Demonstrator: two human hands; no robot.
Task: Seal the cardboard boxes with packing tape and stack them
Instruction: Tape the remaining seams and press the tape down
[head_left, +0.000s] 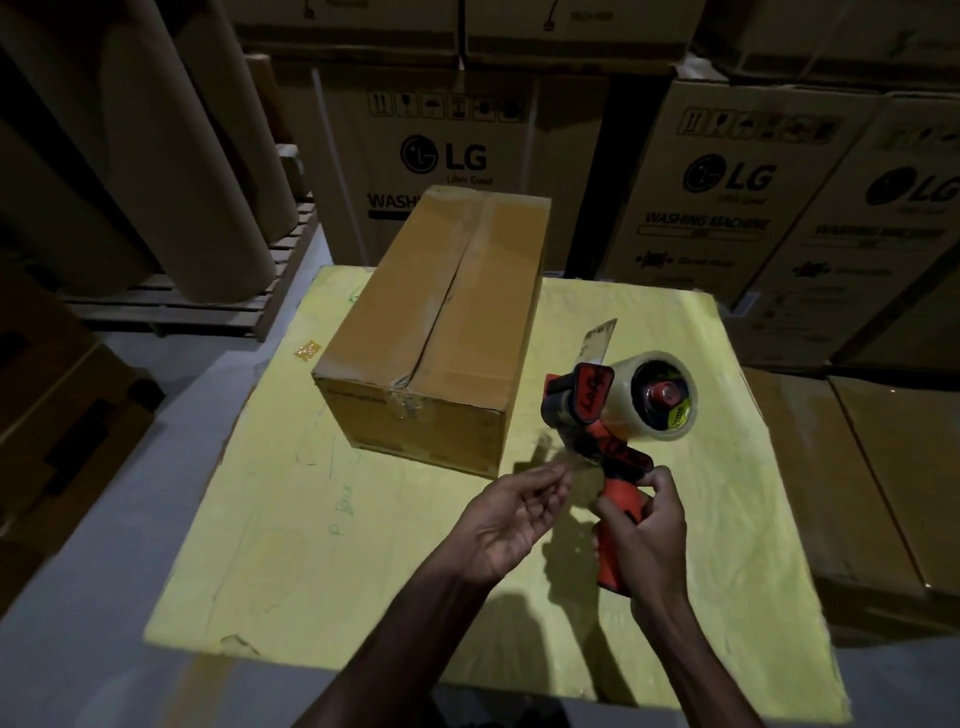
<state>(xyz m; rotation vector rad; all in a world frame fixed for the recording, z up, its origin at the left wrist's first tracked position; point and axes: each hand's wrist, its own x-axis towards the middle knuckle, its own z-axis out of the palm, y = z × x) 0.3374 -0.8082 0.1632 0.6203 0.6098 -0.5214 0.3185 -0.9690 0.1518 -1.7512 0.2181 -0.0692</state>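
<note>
Right hand (644, 535) grips dispenser (587, 405); left hand (504, 525) pinches tape (639, 426).

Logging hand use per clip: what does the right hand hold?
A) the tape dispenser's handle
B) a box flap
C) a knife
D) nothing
A: the right hand is curled round the orange handle of the tape dispenser, while the left hand pinches the loose tape end.

Warehouse packing area, dimly lit
LG washing machine cartons (717, 197) are stacked along the back, large brown paper rolls (156, 156) are stood on a wooden pallet (208, 306), and a cardboard box (441, 322) is set on a yellow-covered table (311, 519)
</note>
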